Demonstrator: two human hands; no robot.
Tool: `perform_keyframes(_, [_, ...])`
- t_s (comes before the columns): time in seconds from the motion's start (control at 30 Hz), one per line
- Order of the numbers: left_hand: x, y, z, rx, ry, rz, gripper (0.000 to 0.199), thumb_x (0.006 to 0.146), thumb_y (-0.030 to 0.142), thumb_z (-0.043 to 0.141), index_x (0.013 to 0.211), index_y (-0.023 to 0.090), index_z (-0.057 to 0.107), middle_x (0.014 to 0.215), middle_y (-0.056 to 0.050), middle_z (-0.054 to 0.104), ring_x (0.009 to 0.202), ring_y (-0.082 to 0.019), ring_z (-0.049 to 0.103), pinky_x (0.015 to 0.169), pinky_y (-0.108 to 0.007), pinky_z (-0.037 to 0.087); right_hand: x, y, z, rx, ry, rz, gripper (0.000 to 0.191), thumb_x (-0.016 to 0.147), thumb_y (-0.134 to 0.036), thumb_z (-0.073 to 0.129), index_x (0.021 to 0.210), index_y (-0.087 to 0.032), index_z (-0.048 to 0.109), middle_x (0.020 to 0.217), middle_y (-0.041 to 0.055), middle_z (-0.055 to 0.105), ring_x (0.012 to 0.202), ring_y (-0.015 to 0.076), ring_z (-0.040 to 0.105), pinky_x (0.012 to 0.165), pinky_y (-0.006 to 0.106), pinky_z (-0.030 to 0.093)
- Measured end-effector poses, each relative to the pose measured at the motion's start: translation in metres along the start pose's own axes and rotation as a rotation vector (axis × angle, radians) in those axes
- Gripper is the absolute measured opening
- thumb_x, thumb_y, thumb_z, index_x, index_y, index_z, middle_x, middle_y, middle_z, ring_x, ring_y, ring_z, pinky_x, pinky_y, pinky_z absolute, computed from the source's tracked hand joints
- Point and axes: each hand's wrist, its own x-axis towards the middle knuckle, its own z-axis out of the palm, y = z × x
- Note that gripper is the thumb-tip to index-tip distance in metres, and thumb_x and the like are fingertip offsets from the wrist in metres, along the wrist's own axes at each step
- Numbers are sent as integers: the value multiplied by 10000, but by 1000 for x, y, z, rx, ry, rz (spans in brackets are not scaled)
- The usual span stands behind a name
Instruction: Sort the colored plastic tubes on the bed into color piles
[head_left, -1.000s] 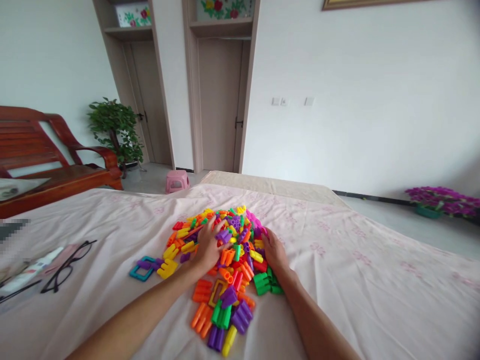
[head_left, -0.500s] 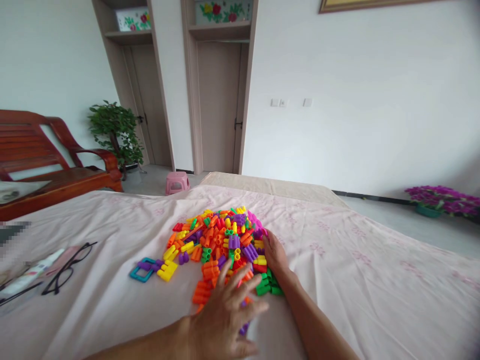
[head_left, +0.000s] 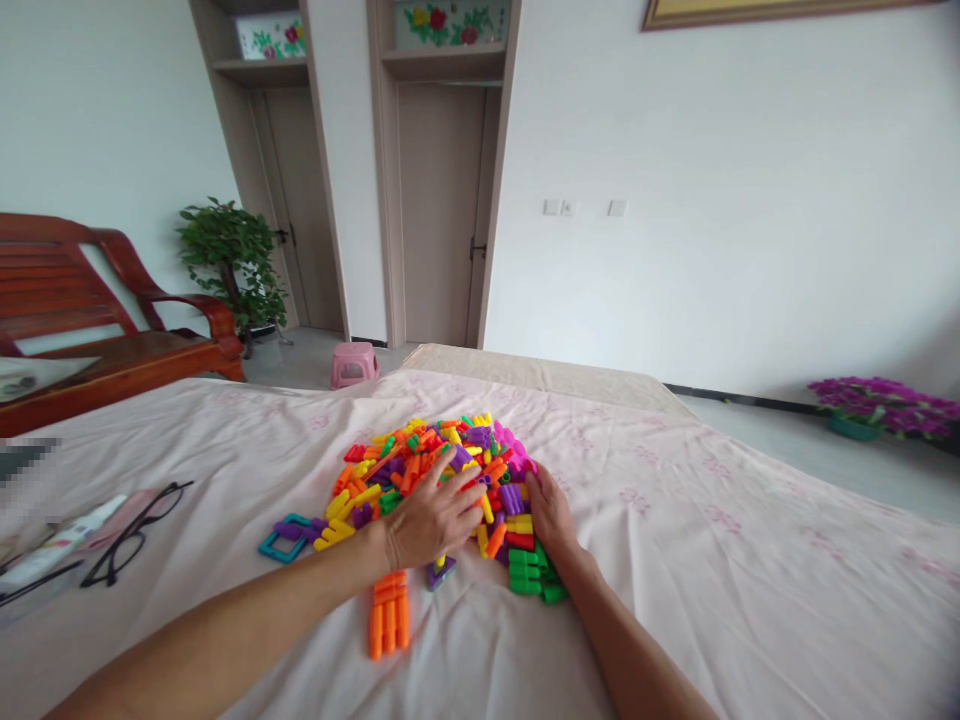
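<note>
A heap of colourful plastic building pieces (head_left: 405, 460) lies on the pink flowered cloth (head_left: 675, 560). My left hand (head_left: 439, 510) rests on the front of the heap, fingers spread over the pieces. At the heap's right edge, my right hand (head_left: 553, 510) touches the pieces with its palm side, its fingers partly hidden. Green pieces (head_left: 529, 572) lie beside the right wrist. An orange piece (head_left: 389, 615) sits apart, below my left wrist. To the left of the heap are a teal square frame (head_left: 285, 540) and yellow pieces (head_left: 334, 533).
Black-framed glasses (head_left: 127, 545) and a white tube (head_left: 64, 545) lie at the left on the cloth. Beyond it stand a pink stool (head_left: 355, 365), a wooden bench (head_left: 112, 345) and a leafy plant (head_left: 229, 260). Purple flowers (head_left: 885, 400) are at the far right.
My left hand has moved up and forward onto the heap. Front pieces have shifted, and an orange piece now lies separate near the left wrist. My right hand has hardly moved.
</note>
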Motion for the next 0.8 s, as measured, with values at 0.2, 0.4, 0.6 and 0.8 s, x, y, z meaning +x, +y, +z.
perform_keyframes(0.2, [-1, -46, 11, -12, 15, -304, 249, 933, 305, 552, 1155, 260, 656, 1405, -51, 605, 1371, -251, 463, 1236, -587, 101, -3, -5, 10, 10, 11, -7, 462, 970, -554, 425, 1144, -201, 667, 1105, 100, 723, 1046, 274, 636, 974, 419, 474])
perform_keyframes(0.4, [-53, -50, 4, -28, 126, -795, 438, 1012, 304, 363, 1415, 198, 499, 1467, -132, 548, 1374, -263, 475, 1164, -539, 301, -7, -15, 7, 89, -46, -132, 432, 974, -508, 475, 1241, -221, 656, 1220, 87, 699, 1149, 262, 616, 1052, 421, 452])
perform_keyframes(0.6, [-144, -20, 7, -97, -141, -1062, 589, 981, 507, 376, 1477, 198, 453, 1512, -178, 484, 1383, -327, 466, 1074, -538, 405, -6, -17, 7, 95, -2, -36, 473, 972, -523, 450, 1228, -181, 651, 1199, 112, 698, 1095, 272, 625, 1021, 422, 459])
perform_keyframes(0.8, [-152, 14, 17, -143, -87, -1008, 643, 960, 516, 424, 1540, 246, 360, 1518, -164, 480, 1398, -320, 448, 1067, -524, 416, -4, -2, 7, 21, 56, 57, 503, 952, -561, 437, 1197, -188, 669, 1156, 114, 713, 1055, 289, 635, 967, 428, 480])
